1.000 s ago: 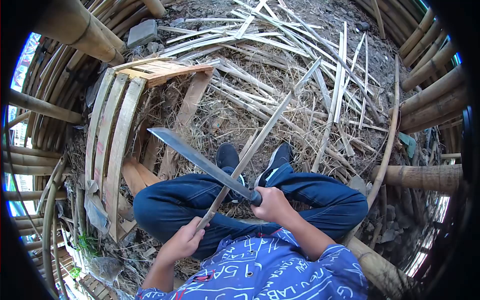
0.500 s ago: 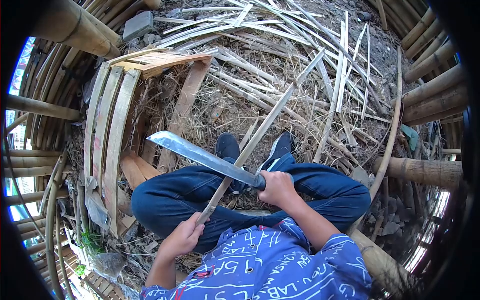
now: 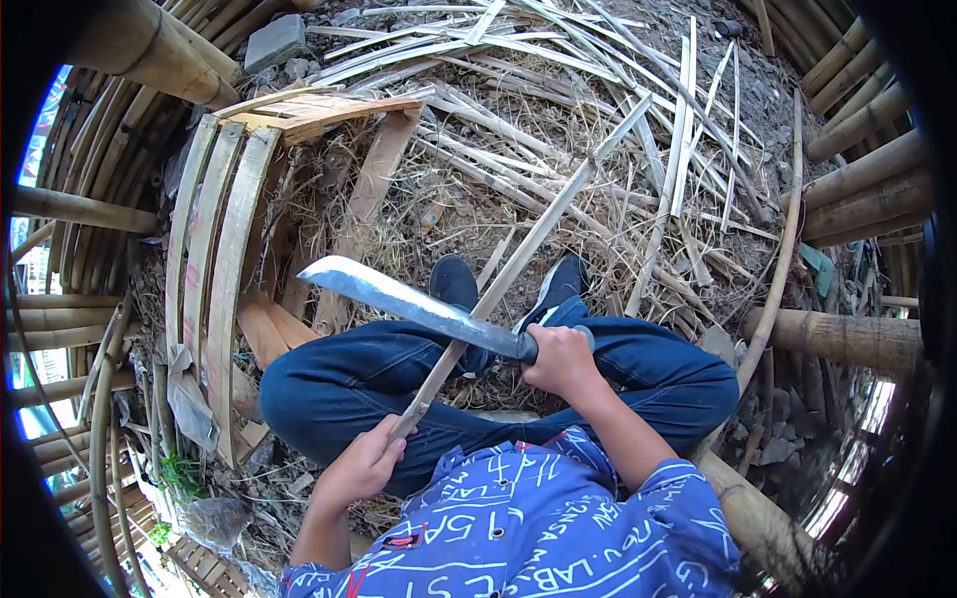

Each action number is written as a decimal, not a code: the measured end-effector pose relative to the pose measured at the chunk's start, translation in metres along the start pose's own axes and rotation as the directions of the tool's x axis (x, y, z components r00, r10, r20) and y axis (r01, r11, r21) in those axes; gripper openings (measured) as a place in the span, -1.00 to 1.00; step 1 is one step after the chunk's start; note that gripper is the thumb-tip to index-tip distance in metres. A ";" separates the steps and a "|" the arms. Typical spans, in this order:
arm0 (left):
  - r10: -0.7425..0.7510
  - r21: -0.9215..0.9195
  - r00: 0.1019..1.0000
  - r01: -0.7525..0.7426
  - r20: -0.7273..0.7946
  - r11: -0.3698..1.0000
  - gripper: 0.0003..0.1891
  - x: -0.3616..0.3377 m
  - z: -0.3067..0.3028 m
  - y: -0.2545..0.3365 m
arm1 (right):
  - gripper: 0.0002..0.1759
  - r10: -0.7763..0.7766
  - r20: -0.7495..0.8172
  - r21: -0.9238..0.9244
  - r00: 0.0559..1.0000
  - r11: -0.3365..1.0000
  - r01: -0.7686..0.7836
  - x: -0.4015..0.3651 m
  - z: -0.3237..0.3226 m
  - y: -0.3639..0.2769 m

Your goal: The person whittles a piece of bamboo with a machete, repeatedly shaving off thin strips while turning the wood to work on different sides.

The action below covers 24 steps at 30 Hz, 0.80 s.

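My left hand is closed round the lower end of a long split bamboo strip, which slants up and to the right over my crossed legs. In my right hand is the dark handle of a large machete. Its broad blade points to the upper left and lies across the strip, between my two hands. Whether the edge touches the strip, I cannot tell.
At the left stands a wooden slatted crate. Many loose bamboo strips lie on the ground ahead among dry shavings. Bamboo poles close in both sides. A grey block sits at the upper left.
My right hand has moved slightly up and to the right with the machete, and the blade has shifted a little along the strip. My left hand has hardly moved.
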<state>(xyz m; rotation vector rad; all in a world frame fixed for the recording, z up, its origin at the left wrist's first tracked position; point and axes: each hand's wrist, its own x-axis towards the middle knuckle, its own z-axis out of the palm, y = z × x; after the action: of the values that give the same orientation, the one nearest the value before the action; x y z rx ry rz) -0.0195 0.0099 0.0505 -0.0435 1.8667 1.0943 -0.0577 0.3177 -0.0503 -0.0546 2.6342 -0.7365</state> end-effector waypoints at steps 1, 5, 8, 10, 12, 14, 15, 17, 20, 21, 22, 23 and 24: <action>-0.001 0.000 1.000 0.001 0.001 1.000 -0.78 -0.002 -0.002 0.000 | -0.70 0.001 0.001 0.001 1.000 1.000 -0.001 0.001 -0.001 0.005; -0.076 -0.027 0.996 0.077 0.038 0.997 -0.77 -0.002 -0.004 -0.001 | -0.74 0.301 -0.169 0.088 0.938 0.953 -0.290 0.019 -0.011 0.075; -0.062 -0.069 0.997 0.065 0.040 0.996 -0.77 0.002 -0.004 -0.002 | -0.77 0.272 -0.190 -0.054 0.943 0.956 -0.287 0.021 -0.034 0.083; -0.109 -0.132 0.991 0.118 0.072 0.984 -0.77 0.002 -0.005 -0.001 | -0.76 0.278 -0.188 -0.020 0.942 0.958 -0.286 0.020 -0.033 0.081; -0.122 -0.165 0.991 0.131 0.063 0.978 -0.78 0.002 -0.004 0.001 | -0.75 0.266 -0.187 0.011 0.946 0.963 -0.269 0.022 -0.030 0.074; -0.090 -0.201 0.994 0.099 0.054 0.975 -0.79 0.004 -0.002 0.002 | -0.72 0.213 -0.169 0.082 0.962 0.976 -0.202 0.014 -0.018 0.058; -0.055 -0.231 0.997 0.066 0.054 0.971 -0.81 0.003 -0.002 0.001 | -0.71 0.190 -0.159 0.121 0.969 0.978 -0.172 0.009 -0.012 0.047; -0.097 -0.273 0.992 0.117 0.083 0.955 -0.82 0.004 -0.005 0.001 | -0.70 0.115 -0.050 0.078 0.992 0.991 -0.111 -0.001 -0.008 0.014; -0.140 -0.306 0.983 0.172 0.122 0.936 -0.83 0.007 -0.006 0.001 | -0.71 -0.048 -0.008 0.153 0.999 0.987 0.048 -0.007 0.008 -0.022; -0.146 -0.302 0.982 0.176 0.118 0.937 -0.84 0.007 -0.006 0.001 | -0.73 -0.078 -0.013 0.155 0.997 0.985 0.079 -0.004 0.015 -0.027; -0.147 -0.300 0.982 0.177 0.119 0.937 -0.84 0.007 -0.004 0.001 | -0.73 -0.087 -0.003 0.131 0.996 0.988 0.086 -0.002 0.017 -0.030; -0.142 -0.285 0.985 0.165 0.099 0.944 -0.85 0.007 -0.004 0.000 | -0.72 -0.097 0.008 0.108 0.995 0.989 0.096 0.001 0.017 -0.032; -0.136 -0.271 0.987 0.153 0.080 0.950 -0.85 0.006 -0.003 -0.001 | -0.72 -0.099 0.008 0.110 0.995 0.989 0.098 0.004 0.015 -0.030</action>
<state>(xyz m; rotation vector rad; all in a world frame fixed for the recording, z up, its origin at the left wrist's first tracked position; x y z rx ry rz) -0.0248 0.0098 0.0459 -0.3017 1.6183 1.2323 -0.0573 0.2841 -0.0488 -0.1591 2.5892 -0.9090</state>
